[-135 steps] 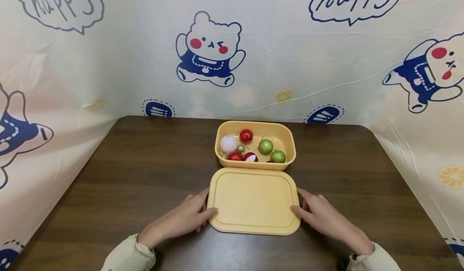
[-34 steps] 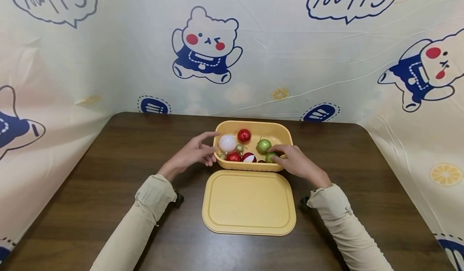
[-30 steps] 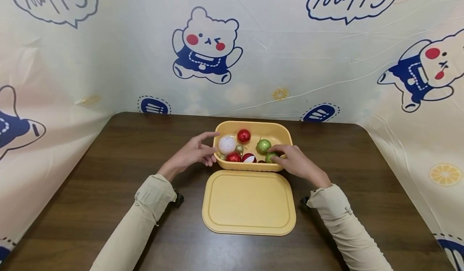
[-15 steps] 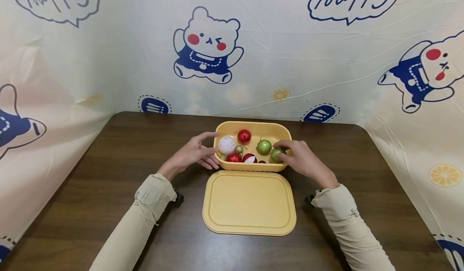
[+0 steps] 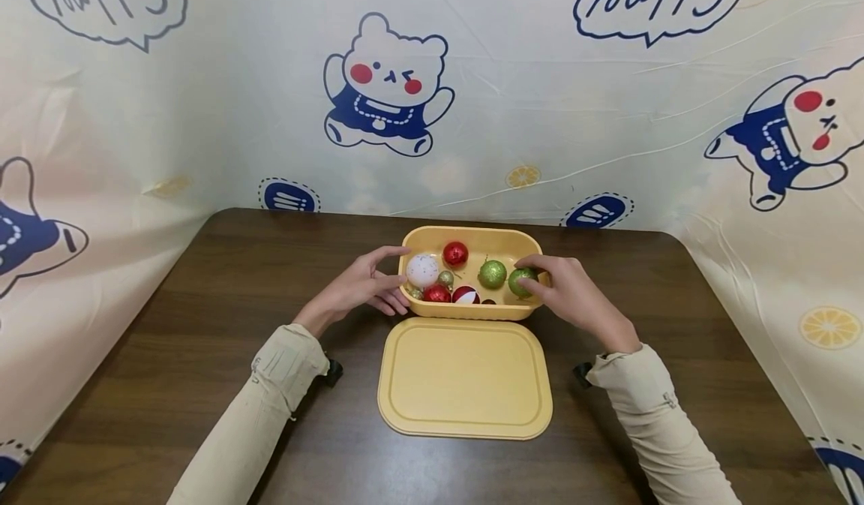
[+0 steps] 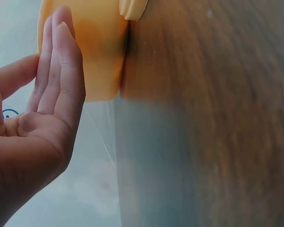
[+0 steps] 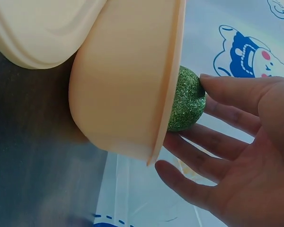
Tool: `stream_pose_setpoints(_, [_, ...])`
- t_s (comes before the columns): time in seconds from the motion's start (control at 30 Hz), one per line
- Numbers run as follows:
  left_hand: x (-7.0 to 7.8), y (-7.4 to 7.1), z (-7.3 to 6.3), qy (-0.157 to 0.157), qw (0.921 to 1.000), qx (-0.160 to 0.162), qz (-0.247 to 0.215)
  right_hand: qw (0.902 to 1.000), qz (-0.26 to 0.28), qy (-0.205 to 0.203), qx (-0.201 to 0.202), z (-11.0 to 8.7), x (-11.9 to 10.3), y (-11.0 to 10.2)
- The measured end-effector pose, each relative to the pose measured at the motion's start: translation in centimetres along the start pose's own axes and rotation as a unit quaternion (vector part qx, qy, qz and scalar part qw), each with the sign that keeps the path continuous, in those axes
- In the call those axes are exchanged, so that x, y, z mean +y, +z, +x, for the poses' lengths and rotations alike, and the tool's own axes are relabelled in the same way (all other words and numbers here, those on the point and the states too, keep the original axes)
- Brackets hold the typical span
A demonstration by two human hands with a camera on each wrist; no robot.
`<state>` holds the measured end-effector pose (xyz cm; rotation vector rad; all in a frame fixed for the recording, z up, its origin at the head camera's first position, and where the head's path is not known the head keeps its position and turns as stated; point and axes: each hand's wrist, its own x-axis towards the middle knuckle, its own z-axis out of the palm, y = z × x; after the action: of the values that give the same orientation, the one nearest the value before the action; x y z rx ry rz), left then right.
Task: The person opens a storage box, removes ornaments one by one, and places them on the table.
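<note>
My right hand [image 5: 574,291] pinches a green glitter bauble [image 5: 522,283] at the right end of a yellow plastic box [image 5: 472,311]. In the right wrist view this bauble [image 7: 187,99] shows above the box rim, between thumb and fingers. My left hand [image 5: 354,284] is at the box's left end, thumb and index finger at the rim, the other fingers extended along the outside. Inside lie another green bauble [image 5: 492,274], a red bauble [image 5: 455,254], a second red bauble [image 5: 436,293], a white speckled ball [image 5: 422,271], a red-and-white bauble [image 5: 466,295] and small gold ones [image 5: 445,279].
A flat yellow lid [image 5: 466,377] lies on the brown wooden table [image 5: 223,317], just in front of the box. Behind the table hangs a printed cloth [image 5: 499,100] with bears.
Both hands have gone from the lid's sides to the box. Over the last second my right hand has raised the green bauble and moved it rightward to the rim. The left hand barely moves.
</note>
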<state>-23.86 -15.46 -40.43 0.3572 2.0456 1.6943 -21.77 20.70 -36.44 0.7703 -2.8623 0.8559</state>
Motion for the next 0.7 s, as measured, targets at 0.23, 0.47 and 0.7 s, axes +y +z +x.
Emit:
stream_pose_setpoints(0.23, [-0.2,-0.1,0.1,-0.001,1.0,0.001,-0.003,1.0,0.001,-0.008,0.003,-0.2,0.0,-0.4])
stream_pose_setpoints(0.47, [-0.2,-0.1,0.1,-0.006,1.0,0.002,-0.006,0.9999,0.013,-0.005,0.007,-0.3,0.0,-0.9])
stream_pose_setpoints(0.7, [0.0,0.0,0.1,-0.009,1.0,0.003,-0.003,0.9993,0.022,-0.007,0.029,-0.6,0.4,-2.0])
